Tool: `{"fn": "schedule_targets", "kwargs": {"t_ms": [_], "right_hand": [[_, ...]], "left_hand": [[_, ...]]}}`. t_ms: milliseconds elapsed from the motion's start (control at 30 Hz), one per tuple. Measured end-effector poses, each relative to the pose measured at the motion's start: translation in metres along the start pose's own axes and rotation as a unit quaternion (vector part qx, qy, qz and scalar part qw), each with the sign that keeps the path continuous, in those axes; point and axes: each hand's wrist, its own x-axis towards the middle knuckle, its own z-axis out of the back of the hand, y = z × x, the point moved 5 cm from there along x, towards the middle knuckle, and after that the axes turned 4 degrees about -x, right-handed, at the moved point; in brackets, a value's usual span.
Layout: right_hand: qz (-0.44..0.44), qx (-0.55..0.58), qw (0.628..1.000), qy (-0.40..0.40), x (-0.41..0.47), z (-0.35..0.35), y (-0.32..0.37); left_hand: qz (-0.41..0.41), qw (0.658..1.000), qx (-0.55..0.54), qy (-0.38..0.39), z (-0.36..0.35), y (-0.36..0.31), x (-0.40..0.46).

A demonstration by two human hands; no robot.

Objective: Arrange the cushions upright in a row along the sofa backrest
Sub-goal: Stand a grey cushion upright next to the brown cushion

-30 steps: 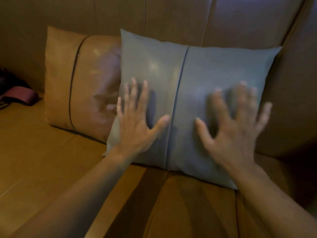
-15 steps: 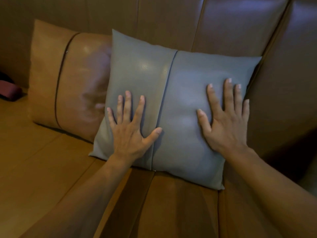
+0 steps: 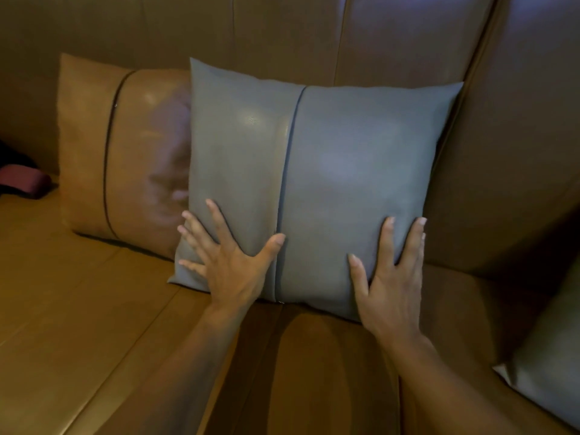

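A grey leather cushion [image 3: 345,171] stands upright against the brown sofa backrest [image 3: 282,32], its left edge overlapping a tan cushion [image 3: 131,152] that also leans upright on the backrest. My left hand [image 3: 229,262] lies flat with spread fingers on the grey cushion's lower left part. My right hand [image 3: 392,277] presses flat on its lower right part, fingers apart. Neither hand grips anything. A corner of another grey cushion [image 3: 546,365] shows at the right edge, low on the seat.
The tan sofa seat [image 3: 78,309] stretches to the left and front. A dark maroon object [image 3: 22,180] lies at the far left on the seat by the backrest. The sofa's side panel [image 3: 518,152] rises right of the grey cushion.
Both hands have slid down from the middle of the grey cushion to its lower edge. The cushion now stands straighter against the backrest.
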Motion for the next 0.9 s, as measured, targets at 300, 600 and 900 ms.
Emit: {"fn": "schedule_targets", "kwargs": {"t_ms": [300,600,900], "right_hand": [[-0.022,0.011,0.997,0.077,-0.039,-0.019,-0.022],[0.028,-0.080,0.978,0.191,-0.038,0.023,-0.034],[0.024,-0.224,0.964,0.142,-0.022,0.178,-0.139]], "left_hand": [[0.028,0.998,-0.002,0.047,-0.002,0.005,-0.007],[0.156,0.983,-0.035,0.090,0.000,0.029,-0.052],[0.045,0.989,0.122,0.071,-0.033,-0.042,-0.126]]}}
